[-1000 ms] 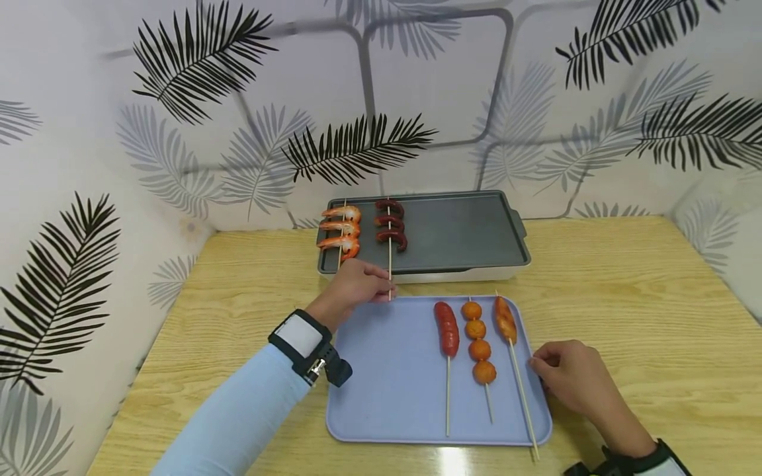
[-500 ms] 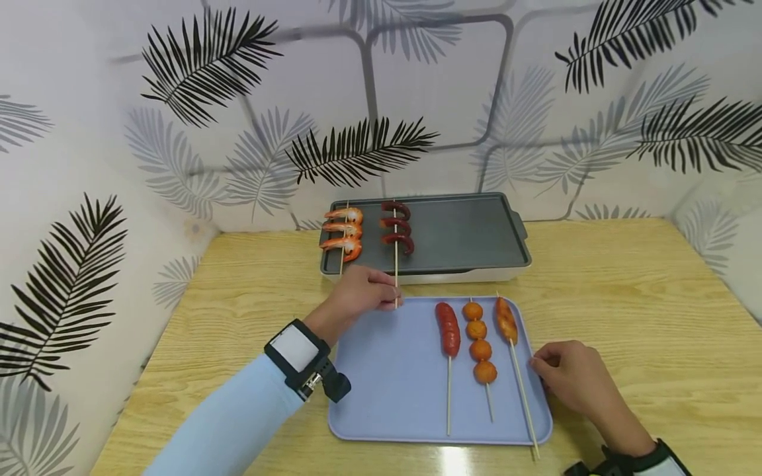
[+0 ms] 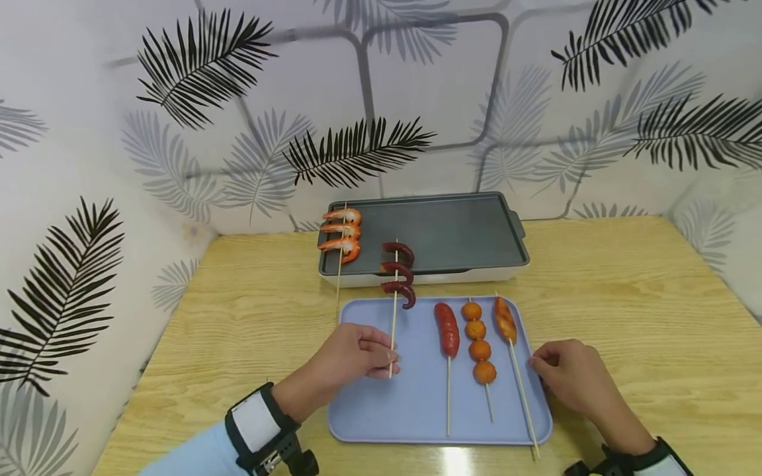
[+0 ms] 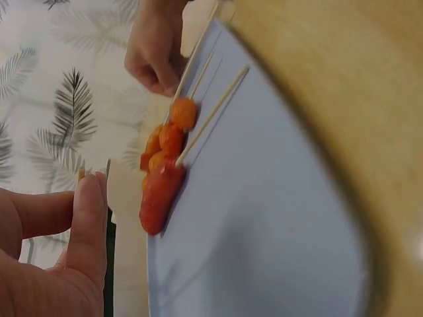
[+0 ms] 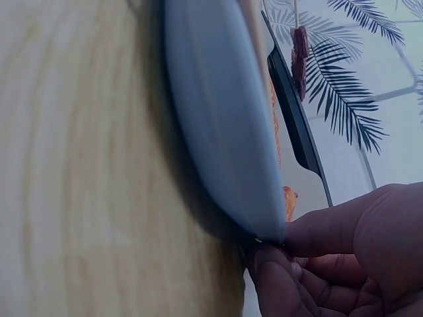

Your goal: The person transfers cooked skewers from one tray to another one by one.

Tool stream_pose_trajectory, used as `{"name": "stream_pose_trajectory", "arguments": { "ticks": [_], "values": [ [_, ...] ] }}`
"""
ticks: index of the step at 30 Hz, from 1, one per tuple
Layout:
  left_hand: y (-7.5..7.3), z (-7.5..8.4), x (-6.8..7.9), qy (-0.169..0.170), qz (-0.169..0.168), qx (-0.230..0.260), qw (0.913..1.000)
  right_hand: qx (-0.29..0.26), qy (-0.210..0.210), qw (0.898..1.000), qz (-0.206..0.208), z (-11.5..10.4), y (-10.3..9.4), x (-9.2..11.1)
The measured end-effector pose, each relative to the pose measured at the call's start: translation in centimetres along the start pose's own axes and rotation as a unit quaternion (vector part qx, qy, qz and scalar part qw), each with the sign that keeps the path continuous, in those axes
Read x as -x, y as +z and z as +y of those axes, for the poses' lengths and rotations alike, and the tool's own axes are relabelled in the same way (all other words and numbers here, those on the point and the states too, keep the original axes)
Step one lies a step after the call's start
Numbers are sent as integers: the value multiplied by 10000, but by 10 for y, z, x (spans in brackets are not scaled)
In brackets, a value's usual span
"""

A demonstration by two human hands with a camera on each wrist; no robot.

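Note:
In the head view my left hand (image 3: 360, 357) pinches the lower stick of an octopus tentacle skewer (image 3: 397, 268), which is held over the back edge of the blue tray (image 3: 363, 416). Its dark red curled pieces overlap the griddle's front edge from this angle. The right wrist view shows the octopus tentacle skewer (image 5: 300, 63) up in the air. My right hand (image 3: 574, 377) pinches the tray's right rim between thumb and fingers. On the tray lie a red sausage skewer (image 3: 447, 329), an orange ball skewer (image 3: 478, 349) and a browned meat skewer (image 3: 505, 320).
Behind the tray stands a dark griddle (image 3: 458, 231) with a pale base. A shrimp skewer (image 3: 342, 230) lies on its left end, the stick reaching past the front edge. Wooden table (image 3: 631, 284) surrounds both, with a leaf-patterned wall behind.
My left hand has lifted the octopus tentacle skewer off the griddle and drawn it toward me, over the tray. The right hand stays at the tray's rim.

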State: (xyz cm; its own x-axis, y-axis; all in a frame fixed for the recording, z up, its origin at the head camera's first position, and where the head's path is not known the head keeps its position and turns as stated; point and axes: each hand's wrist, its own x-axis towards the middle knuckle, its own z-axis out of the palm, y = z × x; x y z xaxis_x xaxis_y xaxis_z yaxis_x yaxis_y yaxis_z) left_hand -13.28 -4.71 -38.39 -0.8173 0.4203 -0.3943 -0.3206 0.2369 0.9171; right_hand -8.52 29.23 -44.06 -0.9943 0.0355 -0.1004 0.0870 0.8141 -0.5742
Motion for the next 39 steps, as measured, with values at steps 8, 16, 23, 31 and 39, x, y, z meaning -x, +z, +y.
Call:
{"name": "stream_pose_trajectory", "arguments": {
  "ticks": [8, 16, 23, 31, 39],
  "values": [
    [15, -8, 26, 18, -301, 282, 9991, -81, 18, 10000, -21, 0, 1, 2],
    [31, -25, 46, -46, -501, 655, 9966, -94, -59, 9999, -1, -1, 1, 2],
    [39, -40, 47, -38, -570, 807, 9951, 42, -124, 9999, 32, 0, -1, 1],
    [38, -55, 32, -268, -333, 851, 9955, 46, -35, 10000, -60, 0, -2, 1],
    [37, -62, 28, -362, -326, 949, 9943, 47, -16, 9999, -99, -2, -2, 0]
  ]
}}
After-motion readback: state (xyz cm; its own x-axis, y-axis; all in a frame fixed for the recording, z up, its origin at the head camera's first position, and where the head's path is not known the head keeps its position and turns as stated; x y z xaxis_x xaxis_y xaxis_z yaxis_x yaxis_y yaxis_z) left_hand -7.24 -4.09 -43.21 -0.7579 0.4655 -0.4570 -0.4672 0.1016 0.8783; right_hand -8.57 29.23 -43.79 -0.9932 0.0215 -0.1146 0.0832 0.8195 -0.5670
